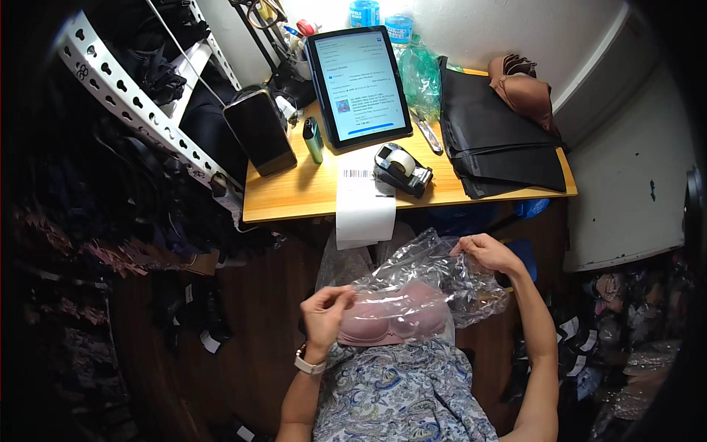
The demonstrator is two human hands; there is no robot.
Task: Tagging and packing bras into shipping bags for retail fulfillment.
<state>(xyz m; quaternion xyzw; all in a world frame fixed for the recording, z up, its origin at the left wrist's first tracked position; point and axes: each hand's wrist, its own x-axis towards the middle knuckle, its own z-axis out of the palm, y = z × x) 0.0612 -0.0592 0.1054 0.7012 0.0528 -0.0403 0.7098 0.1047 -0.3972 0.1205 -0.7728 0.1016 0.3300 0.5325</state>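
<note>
A clear plastic bag (475,293) is stretched between my two hands above my lap. My left hand (326,315), with a watch at the wrist, pinches its left edge. At the upper right, my right hand (486,253) grips the plastic between thumb and fingers. A pink bra (367,326) lies on my lap with its cups facing up. Part of the bag covers it, and I cannot tell whether the bra is inside the bag or beneath it. More clear plastic (345,265) hangs behind, under the table edge.
On the wooden table (287,190) stand a lit tablet (362,88), a dark phone (259,132), a tape dispenser (403,170) and a green lighter-like item (312,141). A printed label strip (364,215) hangs over the front edge. Black mailer bags (497,132) lie under a brown bra (522,91). A folding knife (426,132) lies nearby.
</note>
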